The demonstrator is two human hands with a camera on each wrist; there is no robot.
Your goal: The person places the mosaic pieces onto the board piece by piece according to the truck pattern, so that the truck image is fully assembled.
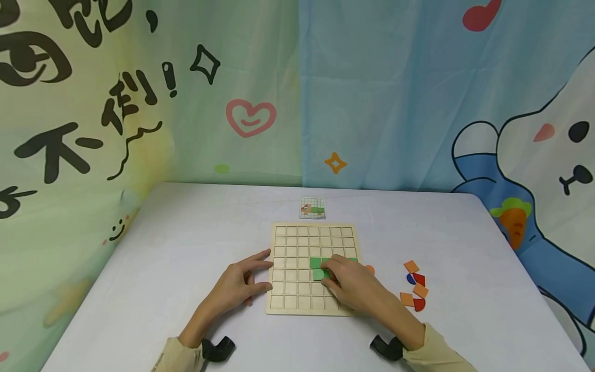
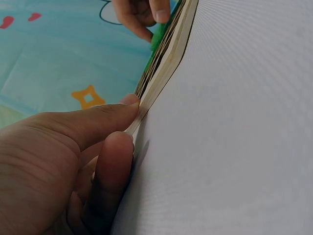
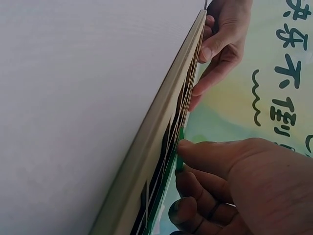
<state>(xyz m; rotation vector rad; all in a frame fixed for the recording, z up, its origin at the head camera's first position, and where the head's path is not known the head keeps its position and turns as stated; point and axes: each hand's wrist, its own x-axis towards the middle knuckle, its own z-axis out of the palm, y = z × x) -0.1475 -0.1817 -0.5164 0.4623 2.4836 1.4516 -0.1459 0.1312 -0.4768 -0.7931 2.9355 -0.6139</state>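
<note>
A pale wooden grid board (image 1: 290,289) lies on the table, with several green square tiles (image 1: 315,263) on its right half. My left hand (image 1: 239,281) touches the board's left edge with fingertips and thumb. In the left wrist view, the thumb and a finger of the left hand (image 2: 73,142) meet the wooden rim (image 2: 166,68). Over the tiles, my right hand (image 1: 355,284) covers part of the green row. A thin green tile (image 3: 180,152) is pinched between thumb and fingers of the right hand (image 3: 234,171), at the board's surface.
Behind the board lies a small picture card (image 1: 312,208) with a gridded, coloured pattern. Loose orange squares (image 1: 411,266), red pieces (image 1: 419,304) and a blue piece (image 1: 411,279) lie to the right. An orange piece (image 1: 370,269) shows partly behind the right hand.
</note>
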